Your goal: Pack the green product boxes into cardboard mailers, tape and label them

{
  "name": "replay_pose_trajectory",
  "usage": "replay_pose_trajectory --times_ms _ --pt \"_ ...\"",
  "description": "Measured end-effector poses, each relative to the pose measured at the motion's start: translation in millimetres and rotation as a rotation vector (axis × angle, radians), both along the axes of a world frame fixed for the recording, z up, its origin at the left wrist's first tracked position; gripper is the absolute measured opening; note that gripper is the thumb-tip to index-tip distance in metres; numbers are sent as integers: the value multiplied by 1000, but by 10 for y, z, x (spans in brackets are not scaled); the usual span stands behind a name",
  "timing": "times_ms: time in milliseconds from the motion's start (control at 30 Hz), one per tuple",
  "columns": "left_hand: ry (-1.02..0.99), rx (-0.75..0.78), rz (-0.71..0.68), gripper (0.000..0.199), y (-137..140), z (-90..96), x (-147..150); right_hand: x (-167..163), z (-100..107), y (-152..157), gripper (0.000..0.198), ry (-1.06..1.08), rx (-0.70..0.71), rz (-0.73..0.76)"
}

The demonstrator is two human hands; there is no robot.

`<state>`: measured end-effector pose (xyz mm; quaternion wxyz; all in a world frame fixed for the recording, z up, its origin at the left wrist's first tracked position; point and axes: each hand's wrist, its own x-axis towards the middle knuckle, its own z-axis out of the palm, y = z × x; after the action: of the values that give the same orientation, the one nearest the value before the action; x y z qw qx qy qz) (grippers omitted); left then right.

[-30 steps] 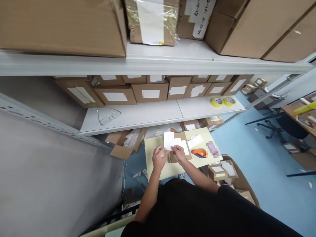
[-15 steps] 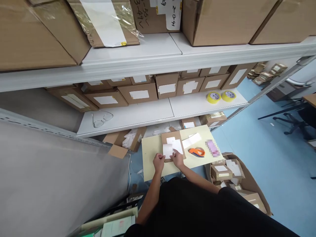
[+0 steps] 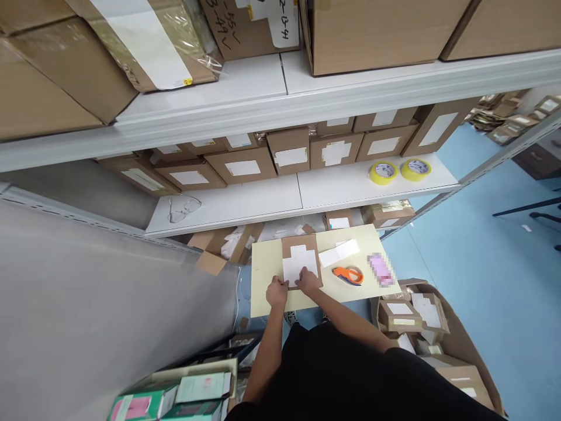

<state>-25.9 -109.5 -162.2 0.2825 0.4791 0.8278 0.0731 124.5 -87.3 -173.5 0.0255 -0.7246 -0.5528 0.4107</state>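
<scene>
A flat brown cardboard box (image 3: 286, 244) lies on the pale yellow board, with white labels on its top. Across the near part of the box lies a white label (image 3: 291, 264). My left hand (image 3: 276, 292) is closed at the label's near left corner, fingertips pinched together. Pressing on the label's near edge is my right hand (image 3: 309, 282), its thumb and forefinger apart; the other fingers are partly hidden. Right of the box are a folded strip of white labels (image 3: 339, 252) and an orange tape cutter (image 3: 349, 275).
The yellow board (image 3: 263, 266) also bears a blurred pink item (image 3: 380, 269). Beyond it, a shelf (image 3: 245, 202) holds labelled boxes, glasses (image 3: 184, 209) and yellow tape rolls (image 3: 383, 172). A large carton (image 3: 467, 333) of parcels stands at right, green boxes (image 3: 199, 389) at lower left.
The white label, lifted and curled at its left side before, now lies flat on the box. Both hands stay at its near edge. The head view has shifted slightly.
</scene>
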Motion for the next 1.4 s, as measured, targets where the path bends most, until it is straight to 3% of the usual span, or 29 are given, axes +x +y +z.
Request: replay_pose_trajectory --times_ms 133,267,333,433,600,767,933,1067,1167,1300,1400 --pt "133 -38 -63 40 -3 60 -115 88 115 34 48 -27 5 123" --pt "38 149 -359 33 70 21 -188 165 112 -153 52 72 157 237" --pt "-21 231 -509 43 145 -35 -152 203 70 -292 50 130 239 194" --pt "-77 181 -581 60 241 -157 -75 293 -13 -481 47 142 376 -13" --pt "-208 78 -536 77 288 -406 -192 450 -123 -594 51 52 519 -274" --pt "-408 74 -463 86 419 -540 -690 347 -204 -538 67 210 507 -404" --pt "-502 5 -123 83 463 -482 -1259 85 -355 -485 80 357 419 -650" --pt "-858 105 0 81 267 -412 -1336 -280 -456 -415 77 511 280 -569" --pt "-1063 166 58 88 122 -377 -1278 -574 -477 -366 64 622 312 -447" --pt "-1144 192 97 86 64 -327 -1314 -738 -446 -364 53 667 394 -395" --pt "-1169 190 38 84 89 -284 -1341 -687 -353 -425 51 707 427 -380"
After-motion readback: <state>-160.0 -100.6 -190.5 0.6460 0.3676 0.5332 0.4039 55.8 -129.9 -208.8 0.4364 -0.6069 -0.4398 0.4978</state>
